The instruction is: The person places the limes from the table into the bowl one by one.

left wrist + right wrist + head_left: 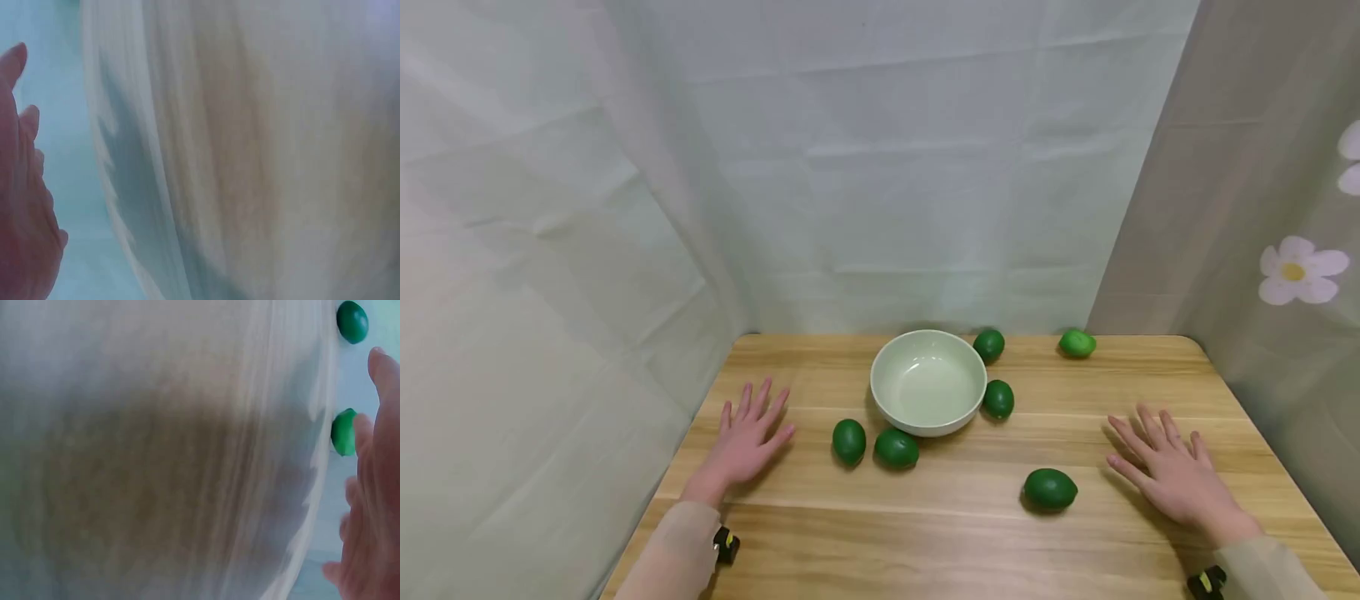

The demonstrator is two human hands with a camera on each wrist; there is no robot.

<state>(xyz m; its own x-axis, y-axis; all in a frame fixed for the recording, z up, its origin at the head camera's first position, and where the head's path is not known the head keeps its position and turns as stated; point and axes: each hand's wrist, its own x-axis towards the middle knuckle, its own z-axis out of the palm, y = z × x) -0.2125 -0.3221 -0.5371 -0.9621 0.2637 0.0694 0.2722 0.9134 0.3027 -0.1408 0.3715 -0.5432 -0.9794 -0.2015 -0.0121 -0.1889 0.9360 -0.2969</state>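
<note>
Lying just left of the right grip (1176, 479), and slightly nearer the person, is a plump dark green fruit (1049, 489), its long axis roughly sideways and its tapered tip turned toward that grip. The left grip (741, 450) is well apart from it, so to my eye the right one is better placed for it. Off the left grip's thumb side sits an egg-shaped fruit (849, 442) with its length running away from the person; just beyond it, a slantwise fruit (896, 448) sits close against the bowl (928, 383). That piece looks to be the left grip's side of things.

Both grips are spread, palms down, pinching nothing, and seem to hover above the desk (820, 550).

The bowl lies forward and between the grips: round, pale green, smooth and glossy like glazed ceramic. On its side toward the right grip sit a near fruit (998, 399) and a far fruit (988, 345). Ahead and left of the right grip, by the desk's far edge, is a brighter green fruit (1077, 343), apparently bumpier. The wood grain runs in warm, streaky bands.
</note>
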